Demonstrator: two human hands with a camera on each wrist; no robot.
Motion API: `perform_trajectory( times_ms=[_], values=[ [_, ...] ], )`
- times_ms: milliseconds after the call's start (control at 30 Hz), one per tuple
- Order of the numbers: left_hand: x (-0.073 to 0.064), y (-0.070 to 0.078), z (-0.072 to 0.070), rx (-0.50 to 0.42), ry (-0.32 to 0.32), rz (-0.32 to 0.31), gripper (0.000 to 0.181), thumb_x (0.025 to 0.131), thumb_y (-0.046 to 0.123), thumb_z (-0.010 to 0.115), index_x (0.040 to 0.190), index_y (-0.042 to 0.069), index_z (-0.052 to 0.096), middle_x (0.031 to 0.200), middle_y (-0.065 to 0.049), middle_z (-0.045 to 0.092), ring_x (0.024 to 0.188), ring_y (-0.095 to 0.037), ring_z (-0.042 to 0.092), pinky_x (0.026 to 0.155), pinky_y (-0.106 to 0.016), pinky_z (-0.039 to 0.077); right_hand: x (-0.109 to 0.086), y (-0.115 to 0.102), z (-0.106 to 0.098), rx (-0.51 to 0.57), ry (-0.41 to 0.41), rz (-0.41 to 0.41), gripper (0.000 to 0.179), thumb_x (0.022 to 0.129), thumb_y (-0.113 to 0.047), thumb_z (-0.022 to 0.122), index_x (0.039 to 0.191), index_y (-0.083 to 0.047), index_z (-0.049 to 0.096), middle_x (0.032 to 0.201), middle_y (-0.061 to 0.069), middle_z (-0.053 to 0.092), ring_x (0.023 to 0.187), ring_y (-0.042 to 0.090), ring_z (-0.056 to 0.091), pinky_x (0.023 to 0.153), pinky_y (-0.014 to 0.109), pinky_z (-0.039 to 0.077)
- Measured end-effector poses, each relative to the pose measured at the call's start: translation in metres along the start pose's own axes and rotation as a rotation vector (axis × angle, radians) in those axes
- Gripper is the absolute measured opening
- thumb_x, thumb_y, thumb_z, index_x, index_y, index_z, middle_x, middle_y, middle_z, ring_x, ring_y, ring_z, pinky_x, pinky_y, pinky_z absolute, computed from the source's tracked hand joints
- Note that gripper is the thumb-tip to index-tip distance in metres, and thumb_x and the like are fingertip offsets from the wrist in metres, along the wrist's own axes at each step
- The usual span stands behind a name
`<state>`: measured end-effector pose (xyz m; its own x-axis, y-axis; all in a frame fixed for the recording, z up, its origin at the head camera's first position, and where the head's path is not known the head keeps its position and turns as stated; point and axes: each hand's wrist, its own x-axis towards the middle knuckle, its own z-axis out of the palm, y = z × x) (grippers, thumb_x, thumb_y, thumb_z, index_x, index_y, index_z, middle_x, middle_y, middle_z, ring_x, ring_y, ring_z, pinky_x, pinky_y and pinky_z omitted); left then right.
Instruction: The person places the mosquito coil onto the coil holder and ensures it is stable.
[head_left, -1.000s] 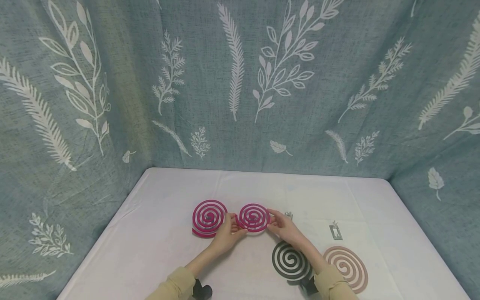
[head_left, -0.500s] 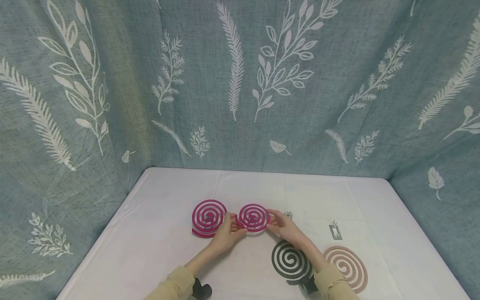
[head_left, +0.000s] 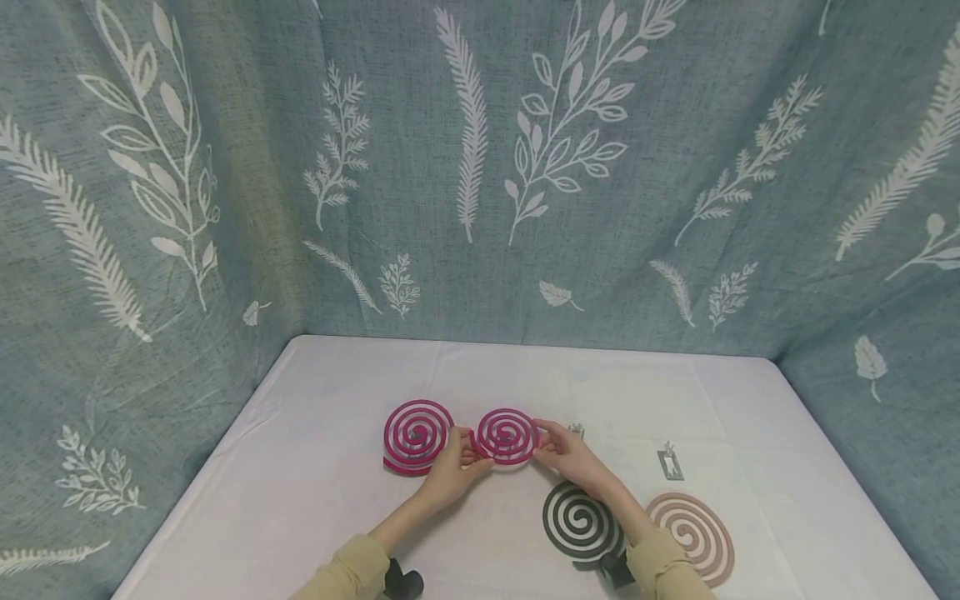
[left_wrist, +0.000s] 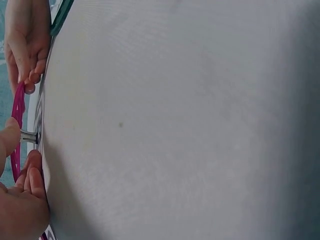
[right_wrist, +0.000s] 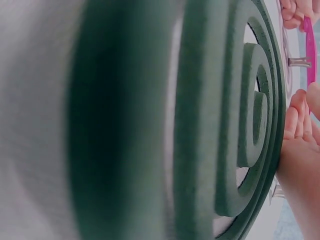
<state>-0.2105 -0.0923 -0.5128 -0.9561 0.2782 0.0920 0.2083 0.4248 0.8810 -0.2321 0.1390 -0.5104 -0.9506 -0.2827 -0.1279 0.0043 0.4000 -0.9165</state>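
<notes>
In the head view a pink mosquito coil [head_left: 505, 437] is held flat between both hands. My left hand [head_left: 452, 471] pinches its left edge between thumb and fingers; my right hand [head_left: 576, 461] pinches the right edge. From the left wrist view, this coil [left_wrist: 18, 102] sits raised off the white table, with a small metal stand [left_wrist: 30, 136] beneath its middle. The right wrist view also has the stand [right_wrist: 299, 62] under the coil. A second pink coil [head_left: 418, 434] lies left of my left hand, over a stand barely showing through.
A dark green coil [head_left: 581, 521] is below my right forearm, close to the right wrist camera. Partly behind the right sleeve lies a brown coil [head_left: 722, 533]. Flat metal stands, one [head_left: 671, 463] at right and one [head_left: 576, 430] behind my right hand, rest on the white tablecloth [head_left: 300, 467].
</notes>
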Motion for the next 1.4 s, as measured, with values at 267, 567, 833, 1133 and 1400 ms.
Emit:
perform_trajectory(
  times_ms=[267, 567, 833, 1133, 1400],
  values=[
    [0.0005, 0.0003, 0.0001, -0.001, 0.000, 0.006, 0.059, 0.089, 0.019, 0.065, 0.128, -0.011, 0.032, 0.113, -0.026, 0.060, 0.102, -0.035, 0.060, 0.091, -0.045, 0.049, -0.0005, 0.0004, -0.0008, 0.002, -0.005, -0.002, 0.055, 0.092, -0.018, 0.061, 0.142, -0.007, 0.041, 0.108, 0.008, 0.059, 0.093, 0.014, 0.054, 0.083, 0.028, 0.049],
    [0.0008, -0.0012, 0.0004, -0.003, 0.003, 0.001, 0.061, 0.088, 0.020, 0.067, 0.129, -0.011, 0.033, 0.110, -0.023, 0.060, 0.101, -0.034, 0.061, 0.090, -0.044, 0.050, -0.0002, 0.0003, -0.0002, 0.000, -0.004, 0.006, 0.055, 0.091, -0.017, 0.061, 0.141, -0.007, 0.042, 0.108, 0.010, 0.059, 0.093, 0.013, 0.055, 0.082, 0.025, 0.048],
    [0.0020, -0.0016, 0.0010, 0.010, 0.011, 0.005, 0.060, 0.088, 0.019, 0.067, 0.127, -0.011, 0.033, 0.108, -0.022, 0.061, 0.099, -0.034, 0.061, 0.089, -0.043, 0.050, 0.0026, 0.0024, -0.0002, 0.008, -0.001, 0.009, 0.054, 0.092, -0.017, 0.061, 0.141, -0.008, 0.041, 0.107, 0.008, 0.058, 0.092, 0.014, 0.054, 0.082, 0.028, 0.048],
    [0.0024, -0.0016, 0.0022, 0.015, 0.018, 0.003, 0.059, 0.087, 0.018, 0.067, 0.127, -0.010, 0.034, 0.108, -0.023, 0.061, 0.099, -0.033, 0.061, 0.089, -0.044, 0.050, 0.0017, 0.0016, -0.0008, -0.003, -0.001, 0.002, 0.053, 0.092, -0.016, 0.060, 0.141, -0.006, 0.042, 0.105, 0.009, 0.058, 0.091, 0.013, 0.055, 0.080, 0.025, 0.048],
    [0.0010, -0.0006, 0.0026, 0.012, 0.025, 0.004, 0.058, 0.087, 0.018, 0.068, 0.125, -0.010, 0.035, 0.107, -0.022, 0.062, 0.099, -0.033, 0.062, 0.089, -0.043, 0.051, 0.0012, 0.0009, -0.0022, 0.006, -0.024, 0.014, 0.055, 0.092, -0.019, 0.061, 0.142, -0.007, 0.041, 0.108, 0.008, 0.058, 0.094, 0.014, 0.054, 0.085, 0.030, 0.048]
  ],
)
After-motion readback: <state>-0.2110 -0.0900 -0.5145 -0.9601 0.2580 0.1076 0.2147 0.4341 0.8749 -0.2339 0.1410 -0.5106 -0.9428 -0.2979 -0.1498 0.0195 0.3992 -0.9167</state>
